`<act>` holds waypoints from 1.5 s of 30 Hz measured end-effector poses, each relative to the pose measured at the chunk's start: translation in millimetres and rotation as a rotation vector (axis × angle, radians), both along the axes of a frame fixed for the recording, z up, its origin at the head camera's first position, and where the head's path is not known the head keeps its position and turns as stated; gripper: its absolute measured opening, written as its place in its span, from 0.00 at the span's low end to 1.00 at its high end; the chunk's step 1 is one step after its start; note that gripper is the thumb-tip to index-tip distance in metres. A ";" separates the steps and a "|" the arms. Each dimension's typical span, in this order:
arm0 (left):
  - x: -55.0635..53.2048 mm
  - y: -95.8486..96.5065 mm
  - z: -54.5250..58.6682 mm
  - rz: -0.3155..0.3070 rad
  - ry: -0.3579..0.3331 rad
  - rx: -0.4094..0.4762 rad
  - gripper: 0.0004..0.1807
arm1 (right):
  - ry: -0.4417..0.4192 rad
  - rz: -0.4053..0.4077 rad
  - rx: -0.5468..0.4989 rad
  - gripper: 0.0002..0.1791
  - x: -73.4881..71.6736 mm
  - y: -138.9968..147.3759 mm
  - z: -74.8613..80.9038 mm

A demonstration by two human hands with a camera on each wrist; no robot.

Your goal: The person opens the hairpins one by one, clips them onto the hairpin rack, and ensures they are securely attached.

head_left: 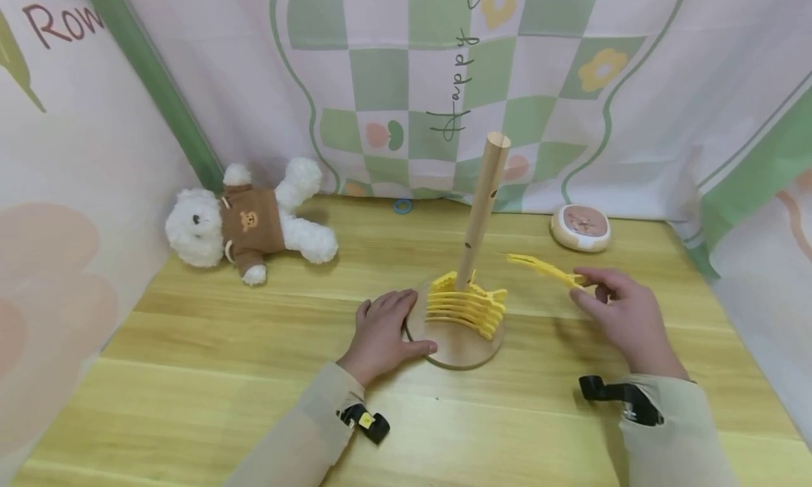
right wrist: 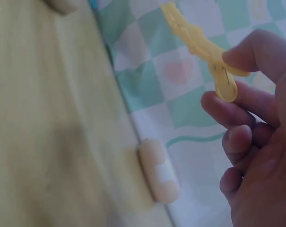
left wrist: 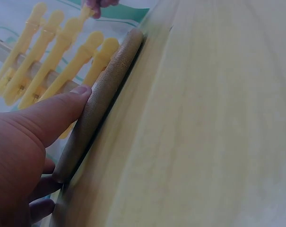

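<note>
A round wooden base (head_left: pixel 458 352) carries an upright wooden pole (head_left: pixel 483 205). Several yellow plastic clothespins (head_left: pixel 459 307) sit one above another around the pole's lower part; their ends stick out in the left wrist view. My left hand (head_left: pixel 383 339) holds the base by its left rim, and the thumb (left wrist: pixel 62 111) lies along its top edge. To the right of the pole, my right hand (head_left: pixel 624 318) pinches another yellow clothespin (right wrist: pixel 199 45) by its handles, above the table. This clothespin points left toward the pole without touching it; its metal spring shows in the right wrist view.
A white plush dog (head_left: pixel 254 219) in a brown top lies at the back left of the wooden table (head_left: pixel 209 374). A blue ring (head_left: pixel 402 206) is near the back edge. At the back right sits a rounded pink-and-white device (head_left: pixel 580 227). Printed curtains (head_left: pixel 438 78) enclose the table's back and sides.
</note>
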State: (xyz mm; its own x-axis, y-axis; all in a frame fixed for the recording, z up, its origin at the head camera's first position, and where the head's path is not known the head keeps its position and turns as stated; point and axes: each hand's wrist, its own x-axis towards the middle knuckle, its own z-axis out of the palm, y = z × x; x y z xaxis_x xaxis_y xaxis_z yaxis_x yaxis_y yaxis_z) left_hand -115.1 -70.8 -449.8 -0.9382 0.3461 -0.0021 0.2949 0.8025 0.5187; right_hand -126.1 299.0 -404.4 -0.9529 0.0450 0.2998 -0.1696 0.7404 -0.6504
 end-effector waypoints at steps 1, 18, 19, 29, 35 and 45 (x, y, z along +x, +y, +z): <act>0.1 0.0 -0.1 0.000 0.001 0.002 0.53 | -0.002 0.010 -0.001 0.17 1.1 -1.4 2.6; 0.6 0.5 -1.0 0.012 -0.007 0.019 0.53 | 0.017 0.177 -0.005 0.11 21.0 -30.9 36.8; 0.6 0.6 -1.0 0.013 -0.006 0.021 0.53 | 0.014 0.184 -0.013 0.11 21.8 -32.2 37.5; 0.1 1.5 -1.2 0.023 -0.002 0.037 0.53 | 0.129 0.297 0.000 0.16 26.4 -48.5 43.2; -2.5 2.5 -3.5 0.012 -0.005 0.080 0.58 | 0.183 0.319 0.036 0.17 25.4 -57.8 42.2; -7.3 2.1 -7.3 -0.033 0.014 0.008 0.59 | 0.202 0.350 0.016 0.18 24.9 -72.8 40.4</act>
